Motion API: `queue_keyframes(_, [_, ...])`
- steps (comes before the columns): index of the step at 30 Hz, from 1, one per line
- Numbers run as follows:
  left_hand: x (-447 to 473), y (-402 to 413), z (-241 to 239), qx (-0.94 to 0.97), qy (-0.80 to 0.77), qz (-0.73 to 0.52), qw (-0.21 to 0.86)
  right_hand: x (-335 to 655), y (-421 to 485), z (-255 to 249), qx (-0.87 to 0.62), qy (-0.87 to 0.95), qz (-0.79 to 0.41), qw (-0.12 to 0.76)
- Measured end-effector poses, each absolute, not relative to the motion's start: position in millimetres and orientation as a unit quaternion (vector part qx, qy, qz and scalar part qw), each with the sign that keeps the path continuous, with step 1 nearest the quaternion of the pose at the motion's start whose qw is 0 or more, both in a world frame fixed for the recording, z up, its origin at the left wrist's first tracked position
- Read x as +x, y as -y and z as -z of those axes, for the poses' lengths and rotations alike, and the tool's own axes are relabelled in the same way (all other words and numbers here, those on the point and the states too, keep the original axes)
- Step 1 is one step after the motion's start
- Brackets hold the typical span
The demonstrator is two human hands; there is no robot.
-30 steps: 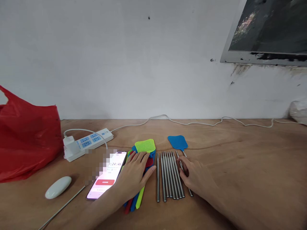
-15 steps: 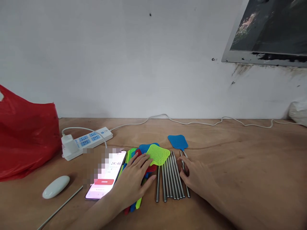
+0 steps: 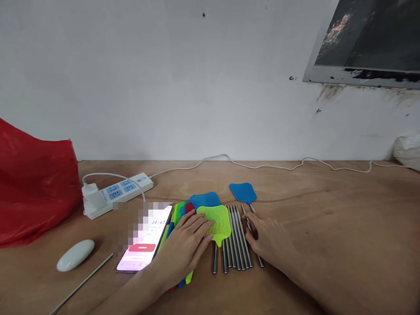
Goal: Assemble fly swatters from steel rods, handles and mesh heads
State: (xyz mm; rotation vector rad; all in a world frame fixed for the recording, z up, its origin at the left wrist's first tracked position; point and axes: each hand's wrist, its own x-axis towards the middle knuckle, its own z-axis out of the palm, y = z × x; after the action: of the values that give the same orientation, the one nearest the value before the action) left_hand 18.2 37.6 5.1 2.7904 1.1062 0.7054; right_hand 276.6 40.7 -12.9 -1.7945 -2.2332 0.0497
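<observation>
My left hand (image 3: 187, 238) lies over a pile of plastic fly swatter heads, its fingers and thumb closed at the left edge of a yellow-green fly swatter head (image 3: 217, 218). That head's short stem points towards me. Beneath and behind it are a blue head (image 3: 206, 200) and other green and red ones, partly covered by the hand. Several metal rods (image 3: 236, 245) lie side by side to the right. My right hand (image 3: 266, 234) has thumb and index finger closed around a metal rod at the row's right end. A blue fly swatter (image 3: 243, 192) lies just beyond it, its shaft partly hidden by my fingers.
A lit phone (image 3: 147, 238) lies left of the pile. Further left are a white power strip (image 3: 121, 192) with a plugged-in charger, a white oval object (image 3: 75, 255) and a red plastic bag (image 3: 36, 188). A white cable (image 3: 262, 166) runs along the wall.
The yellow-green head has come towards me and turned, its stem now pointing down over the rods. The rod at my right hand has shifted slightly; the right hand stays nearly in place.
</observation>
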Motion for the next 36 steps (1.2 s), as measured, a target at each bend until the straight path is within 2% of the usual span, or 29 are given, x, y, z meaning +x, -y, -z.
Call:
queue_keyframes(8, [15.5, -40.1, 10.1, 0.887, -0.417, -0.197, -0.004, 275.9, -40.0, 11.3, -0.622, 0.772, -0.018, 0.132])
queue_keyframes(21, [17.0, -38.0, 6.7, 0.899, -0.398, -0.181, 0.041, 276.7, -40.9, 11.2, -0.614, 0.779, -0.036, 0.124])
queue_keyframes(28, [20.1, -34.5, 0.5, 0.909, -0.378, -0.136, 0.107, 277.1, -40.4, 12.2, -0.615, 0.78, -0.035, 0.116])
queue_keyframes(36, [24.3, -38.3, 0.6, 0.872, -0.402, -0.207, 0.19, 276.5, -40.4, 10.2, -0.619, 0.776, -0.037, 0.112])
